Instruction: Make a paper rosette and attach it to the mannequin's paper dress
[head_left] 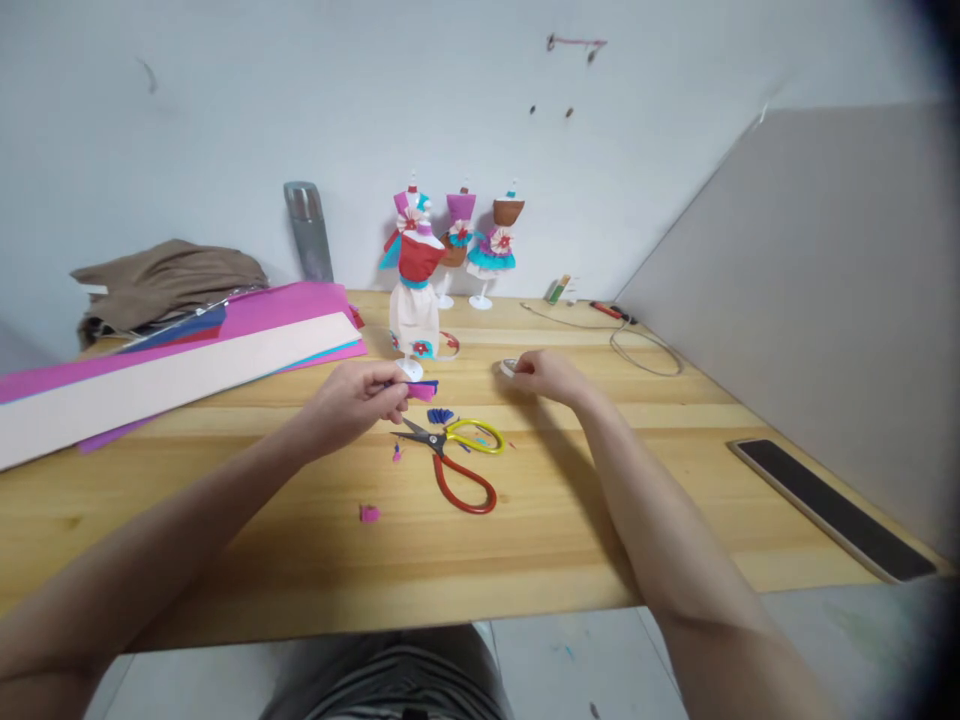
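Note:
My left hand point(367, 398) is closed in a pinch on a small folded pink and dark blue piece point(423, 391), paper or cloth. Farther right, my right hand point(546, 376) has its fingers closed on a small white object point(509, 367) at the table surface; its kind is mostly hidden. Between and nearer than the hands lie open scissors point(437, 440) with one yellow and one red handle. A pleated dark blue scrap point(440, 415) rests just beyond them. Behind my left hand stands a mini dress form point(417, 300) in a red top and pale skirt.
More dressed forms point(493, 235) stand by the wall. Coloured sheets point(187, 385) and brown cloth point(172, 280) lie left, near a grey flask point(309, 232). On the right are a cable point(645, 350) and a dark flat phone-like object point(832, 510). A pink scrap point(370, 513) lies in front.

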